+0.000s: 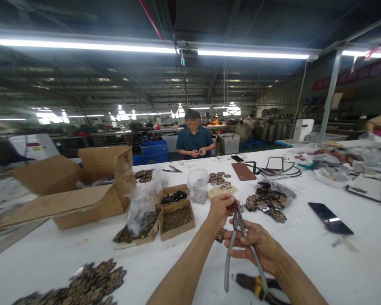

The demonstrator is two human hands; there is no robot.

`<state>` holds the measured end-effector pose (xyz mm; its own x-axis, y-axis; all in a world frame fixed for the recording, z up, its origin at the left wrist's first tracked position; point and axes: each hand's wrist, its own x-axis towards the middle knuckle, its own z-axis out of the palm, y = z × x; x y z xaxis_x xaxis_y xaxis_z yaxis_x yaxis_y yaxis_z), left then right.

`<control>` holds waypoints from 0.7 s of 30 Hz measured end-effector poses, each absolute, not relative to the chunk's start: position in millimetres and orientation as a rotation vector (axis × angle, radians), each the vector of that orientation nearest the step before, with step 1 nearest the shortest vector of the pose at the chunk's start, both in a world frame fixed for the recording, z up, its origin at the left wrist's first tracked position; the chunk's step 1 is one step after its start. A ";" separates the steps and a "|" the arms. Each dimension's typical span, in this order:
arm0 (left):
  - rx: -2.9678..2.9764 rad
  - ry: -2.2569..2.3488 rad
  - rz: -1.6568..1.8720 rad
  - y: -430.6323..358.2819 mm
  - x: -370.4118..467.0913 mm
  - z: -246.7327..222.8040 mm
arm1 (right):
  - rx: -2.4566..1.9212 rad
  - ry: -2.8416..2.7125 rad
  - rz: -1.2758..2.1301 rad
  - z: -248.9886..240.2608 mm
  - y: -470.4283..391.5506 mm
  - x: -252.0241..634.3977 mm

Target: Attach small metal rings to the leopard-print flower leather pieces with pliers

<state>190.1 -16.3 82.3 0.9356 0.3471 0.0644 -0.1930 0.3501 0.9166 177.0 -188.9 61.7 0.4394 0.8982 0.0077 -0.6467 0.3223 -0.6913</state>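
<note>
My right hand (258, 243) has its fingers around long-handled metal pliers (238, 222), whose handles are spread apart. At the tip of the pliers, my left hand (221, 209) is closed in a pinch; whatever lies between its fingers is too small to make out. Under the right wrist lies a second pair of pliers with black and yellow grips (258, 286). Partly hidden beneath my hands is a brown patterned piece (220, 235). Beyond them sits a heap of similar flower-shaped pieces (266, 199), partly in a plastic bag.
Left of my hands stand a small box of tiny brass-coloured parts (178, 218) and a large open carton (92, 203). More patterned pieces (92, 281) lie front left. A phone (330, 218) rests at right. Across the white table, a person (194, 137) handles something small.
</note>
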 end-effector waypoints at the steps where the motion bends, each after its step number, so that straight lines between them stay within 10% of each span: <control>1: 1.165 0.139 0.342 -16.7 190.2 85.7 | -0.687 -0.436 1.048 63.8 -188.3 178.1; 21: 1.237 0.263 0.469 6.4 227.4 98.4 | -0.611 -0.600 1.101 74.2 -175.4 217.6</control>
<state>227.4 6.4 98.4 0.8762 0.4784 0.0585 -0.1997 0.2498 0.9475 217.6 -175.4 74.2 0.3334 0.9326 0.1380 -0.6221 0.3276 -0.7111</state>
